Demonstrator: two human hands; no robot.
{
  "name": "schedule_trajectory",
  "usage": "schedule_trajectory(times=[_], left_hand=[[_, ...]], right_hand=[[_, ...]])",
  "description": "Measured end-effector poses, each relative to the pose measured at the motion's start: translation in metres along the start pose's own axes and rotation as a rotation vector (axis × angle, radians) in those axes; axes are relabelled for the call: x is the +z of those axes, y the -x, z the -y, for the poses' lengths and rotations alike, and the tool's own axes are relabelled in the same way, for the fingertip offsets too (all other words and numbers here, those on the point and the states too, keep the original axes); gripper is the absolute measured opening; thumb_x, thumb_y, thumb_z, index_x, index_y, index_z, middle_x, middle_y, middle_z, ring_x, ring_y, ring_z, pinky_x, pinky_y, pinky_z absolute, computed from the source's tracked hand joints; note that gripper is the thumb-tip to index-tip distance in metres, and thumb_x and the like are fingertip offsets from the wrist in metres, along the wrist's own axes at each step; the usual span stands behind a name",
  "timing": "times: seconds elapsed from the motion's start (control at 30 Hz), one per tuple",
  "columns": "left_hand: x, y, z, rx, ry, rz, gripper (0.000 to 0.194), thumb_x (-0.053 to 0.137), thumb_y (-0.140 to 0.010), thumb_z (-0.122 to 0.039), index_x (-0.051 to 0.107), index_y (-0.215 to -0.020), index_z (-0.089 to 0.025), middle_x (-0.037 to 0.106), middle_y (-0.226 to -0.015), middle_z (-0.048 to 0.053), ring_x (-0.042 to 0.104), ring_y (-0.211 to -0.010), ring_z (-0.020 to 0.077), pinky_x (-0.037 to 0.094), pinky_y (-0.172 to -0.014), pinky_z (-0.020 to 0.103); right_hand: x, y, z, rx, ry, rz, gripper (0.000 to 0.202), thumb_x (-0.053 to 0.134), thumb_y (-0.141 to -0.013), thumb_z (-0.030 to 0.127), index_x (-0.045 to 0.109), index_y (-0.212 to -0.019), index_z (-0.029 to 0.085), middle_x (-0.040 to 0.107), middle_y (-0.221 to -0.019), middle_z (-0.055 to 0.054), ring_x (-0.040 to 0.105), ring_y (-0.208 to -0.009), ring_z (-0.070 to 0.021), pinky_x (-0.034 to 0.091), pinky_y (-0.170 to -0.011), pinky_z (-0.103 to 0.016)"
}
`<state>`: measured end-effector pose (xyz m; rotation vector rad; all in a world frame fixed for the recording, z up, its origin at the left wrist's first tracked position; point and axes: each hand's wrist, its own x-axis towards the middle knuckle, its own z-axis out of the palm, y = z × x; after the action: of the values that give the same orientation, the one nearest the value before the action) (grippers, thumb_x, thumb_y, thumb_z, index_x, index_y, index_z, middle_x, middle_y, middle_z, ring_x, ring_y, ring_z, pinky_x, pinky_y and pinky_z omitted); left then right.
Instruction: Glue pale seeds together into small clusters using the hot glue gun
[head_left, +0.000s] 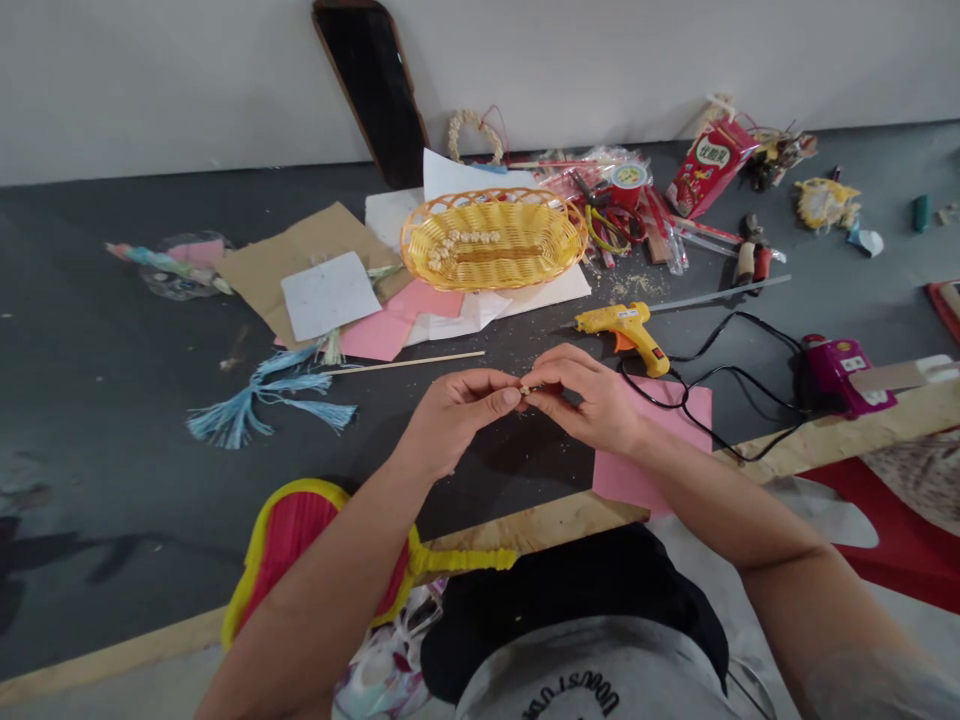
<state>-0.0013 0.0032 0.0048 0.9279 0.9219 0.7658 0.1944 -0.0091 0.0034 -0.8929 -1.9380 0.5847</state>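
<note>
My left hand and my right hand meet above the dark table, fingertips pinched together. Between them is a small beige piece, too small to name. Just beyond the hands lies a thin wooden stick. A yellow glue gun rests to the right of my right hand, its nozzle pointing left. Farther back, a yellow woven basket holds several small beige clusters. Under my right forearm is a pink sheet.
Blue tassels and paper sheets lie left. A phone leans on the wall beside a beaded ring. A red carton stands back right. The glue gun's black cable loops toward a purple power strip. A red-yellow fan-shaped object overlaps the front edge.
</note>
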Motion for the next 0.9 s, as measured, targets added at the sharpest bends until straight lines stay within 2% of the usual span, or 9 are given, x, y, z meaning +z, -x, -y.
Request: schedule_trajectory(times=[0.43, 0.63, 0.8, 0.9], left_hand=[[-0.0007, -0.0002, 0.0036, 0.007, -0.047, -0.023, 0.022, 0.085, -0.069, -0.037, 0.078, -0.074, -0.017, 0.074, -0.072, 0.004, 0.065, -0.068, 0.0129, 0.050, -0.071, 0.024], [0.0023, 0.0007, 0.0012, 0.004, 0.014, -0.014, 0.023, 0.085, -0.068, -0.039, 0.080, -0.076, -0.019, 0.073, -0.070, 0.003, 0.062, -0.067, 0.0117, 0.048, -0.067, 0.023], [0.0022, 0.0011, 0.0017, 0.007, 0.008, -0.022, 0.024, 0.085, -0.069, -0.040, 0.080, -0.077, -0.018, 0.074, -0.071, 0.004, 0.061, -0.068, 0.0129, 0.047, -0.067, 0.024], [0.0013, 0.0005, 0.0027, 0.008, -0.002, -0.040, 0.026, 0.086, -0.068, -0.039, 0.081, -0.082, -0.018, 0.075, -0.075, 0.005, 0.061, -0.069, 0.0132, 0.047, -0.067, 0.025]], right_hand=[[0.0045, 0.0008, -0.0019, -0.009, -0.051, -0.009, 0.007, 0.061, -0.093, 0.018, 0.065, -0.098, 0.021, 0.068, -0.091, -0.006, 0.066, -0.089, -0.0160, 0.058, -0.078, -0.031], [0.0041, 0.0001, -0.0011, -0.011, -0.098, -0.007, 0.013, 0.062, -0.092, 0.017, 0.063, -0.104, 0.020, 0.070, -0.092, -0.006, 0.065, -0.088, -0.0157, 0.057, -0.075, -0.030], [0.0029, -0.0005, 0.0001, -0.016, -0.095, -0.017, 0.010, 0.061, -0.093, 0.019, 0.065, -0.102, 0.020, 0.069, -0.092, -0.007, 0.065, -0.092, -0.0169, 0.057, -0.078, -0.031], [0.0012, -0.0007, 0.0018, 0.003, -0.069, -0.020, 0.009, 0.061, -0.093, 0.022, 0.065, -0.101, 0.020, 0.067, -0.095, -0.008, 0.064, -0.085, -0.0158, 0.056, -0.072, -0.029]])
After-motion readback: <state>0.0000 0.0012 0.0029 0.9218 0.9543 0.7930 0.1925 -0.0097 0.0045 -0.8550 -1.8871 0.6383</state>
